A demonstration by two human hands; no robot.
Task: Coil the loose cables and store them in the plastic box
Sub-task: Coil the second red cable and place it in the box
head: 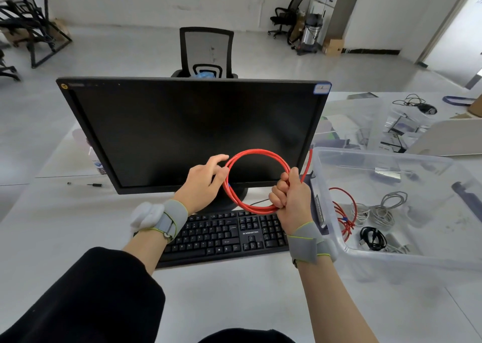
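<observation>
Head view: my right hand [289, 201] grips the coiled red cable [257, 180] before the monitor [182, 128]; my left hand [206, 183], fingers loose, touches its loop, left of the plastic box [391, 259].

my hands: 2, left hand [206, 178], right hand [289, 199] | red coiled cable [257, 180] I hold: 1 | clear plastic box [391, 259]: 1 | black flat monitor [193, 133]: 1 | black keyboard [224, 235]: 1
</observation>
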